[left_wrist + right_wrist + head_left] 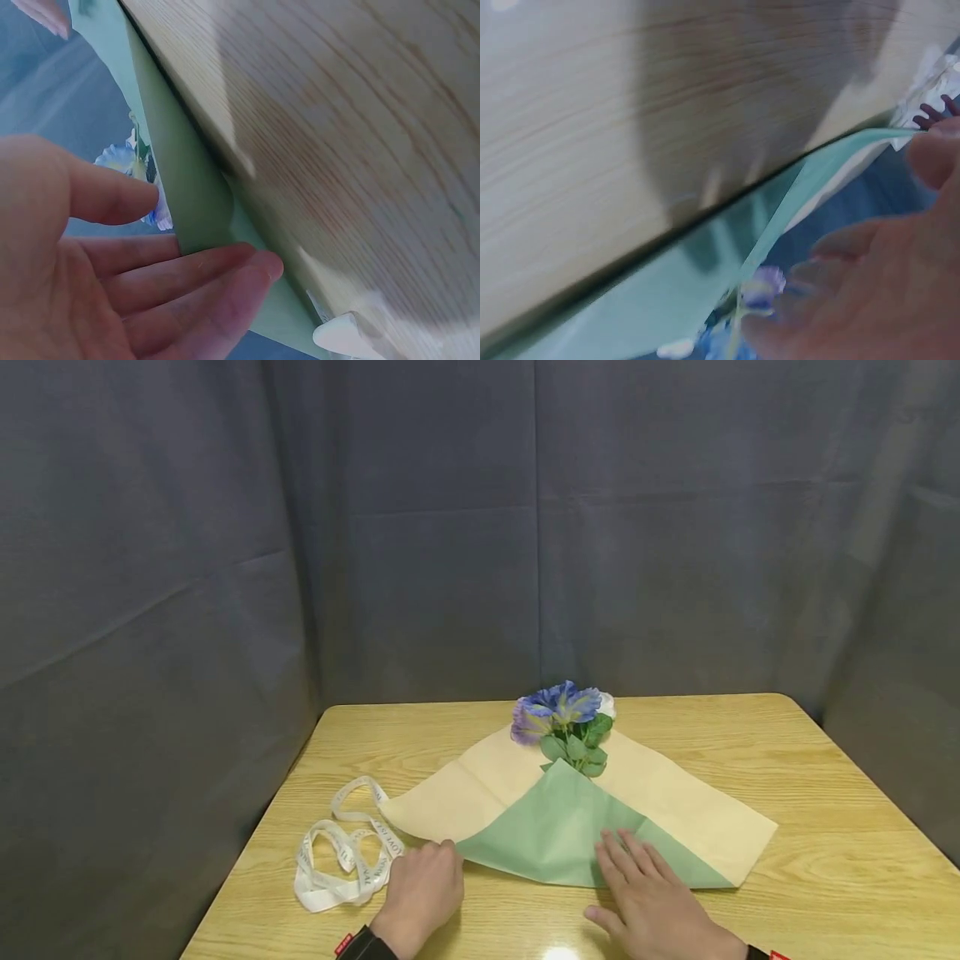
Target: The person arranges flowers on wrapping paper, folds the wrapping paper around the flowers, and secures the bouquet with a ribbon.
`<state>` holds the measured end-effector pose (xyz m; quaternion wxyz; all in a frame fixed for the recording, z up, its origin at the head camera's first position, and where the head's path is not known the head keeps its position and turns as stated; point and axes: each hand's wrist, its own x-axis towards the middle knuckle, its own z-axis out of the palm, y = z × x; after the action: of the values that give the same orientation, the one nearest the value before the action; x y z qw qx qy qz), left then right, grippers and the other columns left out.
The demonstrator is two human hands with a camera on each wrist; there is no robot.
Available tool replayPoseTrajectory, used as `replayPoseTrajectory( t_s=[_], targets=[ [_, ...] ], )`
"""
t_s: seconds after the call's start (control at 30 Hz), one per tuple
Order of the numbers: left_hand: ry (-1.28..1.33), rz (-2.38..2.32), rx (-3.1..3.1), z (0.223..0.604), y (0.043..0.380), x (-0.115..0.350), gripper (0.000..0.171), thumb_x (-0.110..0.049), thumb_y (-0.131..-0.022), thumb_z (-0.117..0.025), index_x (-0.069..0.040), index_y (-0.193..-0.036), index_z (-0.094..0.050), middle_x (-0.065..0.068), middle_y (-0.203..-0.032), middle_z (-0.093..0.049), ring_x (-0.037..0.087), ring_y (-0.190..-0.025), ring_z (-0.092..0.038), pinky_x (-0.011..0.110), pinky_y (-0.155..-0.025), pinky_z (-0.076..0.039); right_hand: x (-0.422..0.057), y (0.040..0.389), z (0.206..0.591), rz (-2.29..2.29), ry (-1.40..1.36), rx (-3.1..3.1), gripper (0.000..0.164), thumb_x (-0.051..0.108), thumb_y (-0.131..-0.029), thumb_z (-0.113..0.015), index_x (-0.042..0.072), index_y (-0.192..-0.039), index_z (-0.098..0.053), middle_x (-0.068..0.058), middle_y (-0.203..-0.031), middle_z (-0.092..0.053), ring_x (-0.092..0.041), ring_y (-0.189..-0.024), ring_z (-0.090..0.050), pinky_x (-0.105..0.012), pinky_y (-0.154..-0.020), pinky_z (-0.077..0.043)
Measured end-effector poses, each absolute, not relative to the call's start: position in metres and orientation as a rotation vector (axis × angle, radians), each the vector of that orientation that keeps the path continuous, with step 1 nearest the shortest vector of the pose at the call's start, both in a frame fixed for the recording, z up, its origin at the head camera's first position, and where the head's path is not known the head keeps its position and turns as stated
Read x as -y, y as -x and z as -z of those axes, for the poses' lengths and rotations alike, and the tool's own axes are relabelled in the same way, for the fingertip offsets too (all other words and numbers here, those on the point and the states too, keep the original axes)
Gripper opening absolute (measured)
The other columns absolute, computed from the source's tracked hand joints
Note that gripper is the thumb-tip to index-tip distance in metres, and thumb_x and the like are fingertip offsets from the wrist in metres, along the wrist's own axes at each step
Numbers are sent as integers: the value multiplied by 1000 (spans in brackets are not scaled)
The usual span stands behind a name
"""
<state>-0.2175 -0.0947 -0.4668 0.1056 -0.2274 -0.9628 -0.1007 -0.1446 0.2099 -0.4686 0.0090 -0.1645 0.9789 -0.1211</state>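
A sheet of wrapping paper, cream on one face and green on the other, lies with its near part folded up, green side showing. The fold covers the stems of a bunch of blue, purple and white flowers with green leaves. At the paper's left part, my left hand holds the raised edge, with fingers against the green face in the left wrist view. My right hand is spread over the green fold, fingers extended; whether it presses down cannot be told.
White printed ribbon lies in loose loops on the wooden table, left of the paper and close to my left hand. Dark curtains hang behind and on both sides of the table.
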Motion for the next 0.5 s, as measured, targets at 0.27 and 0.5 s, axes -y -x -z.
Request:
replayPoseTrajectory(
  t_s=[0.27, 0.5],
  targets=[
    [670, 319, 2888, 468, 213, 95, 35, -15, -98, -60, -11, -65, -53, -3, -56, -42, 11, -45, -41, 30, -39, -36, -199, 161, 492, 649, 690, -2766, 82, 59, -104, -42, 0, -159, -26, -20, -167, -15, -46, -152, -9, -66, -117, -7],
    [662, 348, 2867, 464, 211, 95, 31, -16, -98, -62, -7, -69, -56, -1, -58, -46, 13, -46, -46, 30, -39, -37, -202, 164, 507, 655, 688, -2736, 87, 63, -101, -44, 3, -161, -23, -20, -168, -13, -45, -153, -7, -64, -118, -2]
  ],
)
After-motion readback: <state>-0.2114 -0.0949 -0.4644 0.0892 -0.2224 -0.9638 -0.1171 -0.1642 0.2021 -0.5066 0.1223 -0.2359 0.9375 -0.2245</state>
